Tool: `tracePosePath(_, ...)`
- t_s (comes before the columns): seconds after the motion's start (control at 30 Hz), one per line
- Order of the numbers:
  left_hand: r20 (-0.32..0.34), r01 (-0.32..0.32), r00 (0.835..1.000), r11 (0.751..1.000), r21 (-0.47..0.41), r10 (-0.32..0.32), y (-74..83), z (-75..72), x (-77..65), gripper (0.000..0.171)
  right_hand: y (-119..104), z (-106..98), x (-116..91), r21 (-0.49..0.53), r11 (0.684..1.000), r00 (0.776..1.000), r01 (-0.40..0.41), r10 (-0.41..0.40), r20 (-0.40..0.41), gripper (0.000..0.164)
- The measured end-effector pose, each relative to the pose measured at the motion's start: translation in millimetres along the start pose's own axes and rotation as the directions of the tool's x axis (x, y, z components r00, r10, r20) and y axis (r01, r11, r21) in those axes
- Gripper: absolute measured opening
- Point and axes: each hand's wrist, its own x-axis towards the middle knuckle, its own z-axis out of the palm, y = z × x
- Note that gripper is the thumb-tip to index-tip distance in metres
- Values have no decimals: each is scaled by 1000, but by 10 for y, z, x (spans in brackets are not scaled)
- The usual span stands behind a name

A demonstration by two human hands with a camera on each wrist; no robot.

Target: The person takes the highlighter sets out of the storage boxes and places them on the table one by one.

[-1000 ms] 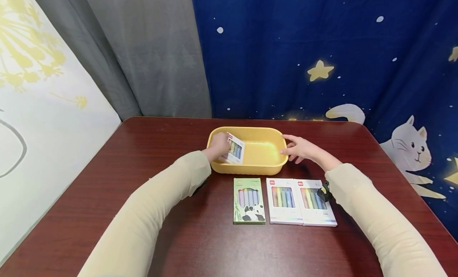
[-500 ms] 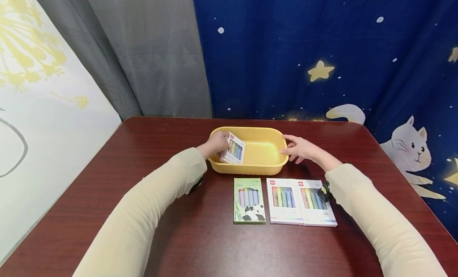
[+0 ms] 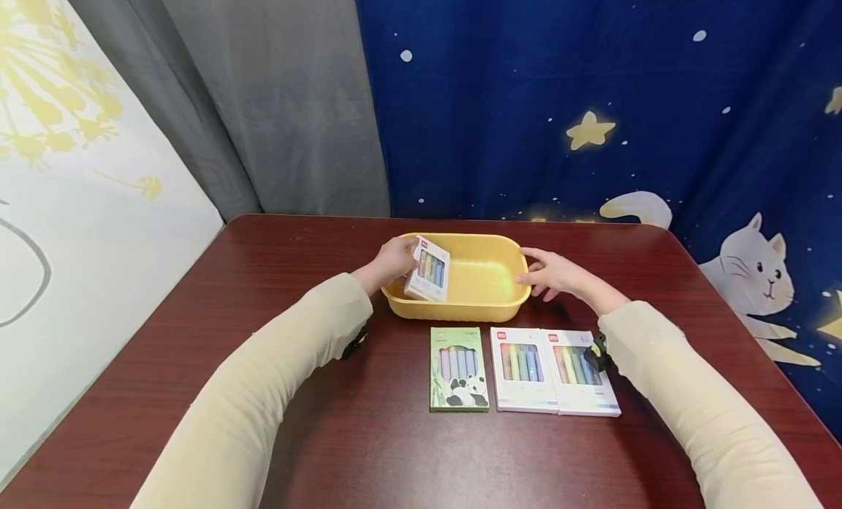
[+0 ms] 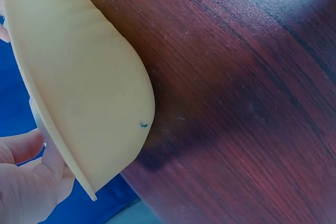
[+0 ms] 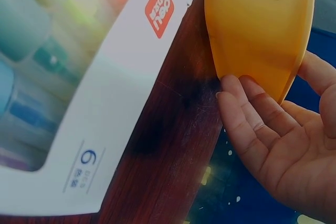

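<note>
My left hand [image 3: 393, 258] grips a white windowed box of markers [image 3: 429, 271] by its left side. This box stands tilted at the left end of a yellow plastic basket [image 3: 483, 314], its lower part inside. In the left wrist view, the fingers of the left hand [image 4: 31, 177] show behind the rim. At the basket's right end, my right hand [image 3: 554, 273] holds the rim, with several fingers touching the outer wall [image 5: 257, 30] in the right wrist view.
On the dark red table [image 3: 368, 458] lie a green panda box of markers [image 3: 458, 370] and two white marker boxes side by side, a left one [image 3: 524, 399] and a right one [image 3: 588, 403]. Curtains [image 3: 473, 114] hang behind the table.
My left hand has moved a little left and up, raising the white marker box slightly within the basket's left end. The right hand and the basket have hardly moved.
</note>
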Motion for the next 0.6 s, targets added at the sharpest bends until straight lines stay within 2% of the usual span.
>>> tracePosePath(0.33,-44,18,999,980,-199,-27,-13,-46,-15,58,31,-16,2,7,1000,1000,-9,9,-5,74)
tracePosePath(0.6,-27,43,998,924,-381,-58,6,-57,-48,57,37,-19,8,19,1000,1000,-19,19,-2,75)
